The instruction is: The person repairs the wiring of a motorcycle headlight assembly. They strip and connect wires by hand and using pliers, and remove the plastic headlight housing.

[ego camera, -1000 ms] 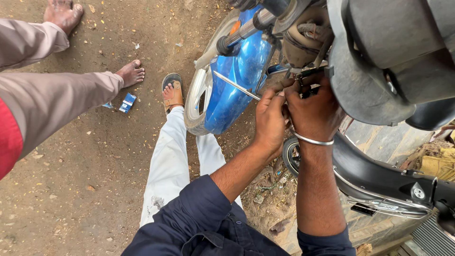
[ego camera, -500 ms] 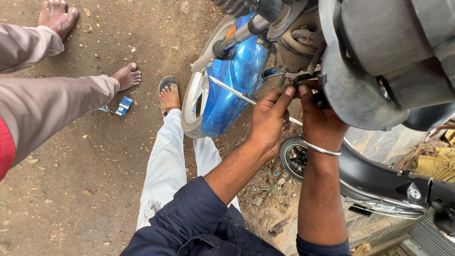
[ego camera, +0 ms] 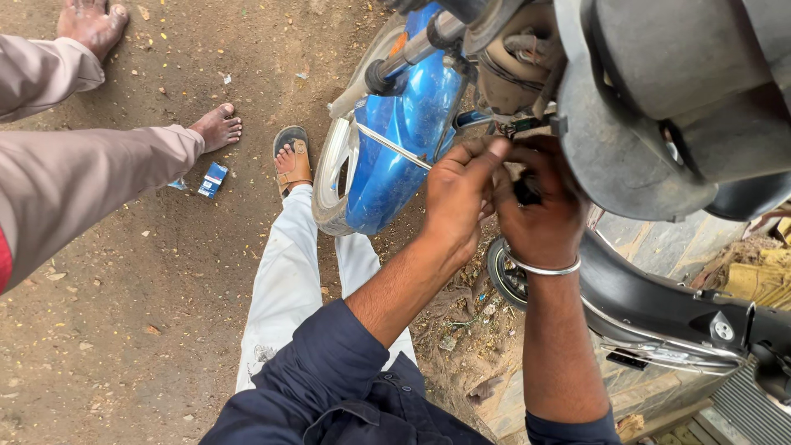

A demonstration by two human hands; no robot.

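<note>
Hands (ego camera: 503, 198) at scooter front (ego camera: 511, 74); blue mudguard (ego camera: 404, 140) beside, grey cowl (ego camera: 659, 107) above

dirt ground (ego camera: 148, 330), small blue packet (ego camera: 213, 179) lying on it, 2 bare feet (ego camera: 216, 126) of a bystander, rubble pile (ego camera: 758, 276) far right.

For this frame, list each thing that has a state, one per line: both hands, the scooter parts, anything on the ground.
Left hand: fingers curled, pressed against the scooter's front assembly.
Right hand: closed around a small dark part, bangle on wrist.
Blue fender: mounted over the front wheel.
Front wheel: resting on dirt.
Small blue packet: lying flat on the ground.
</note>
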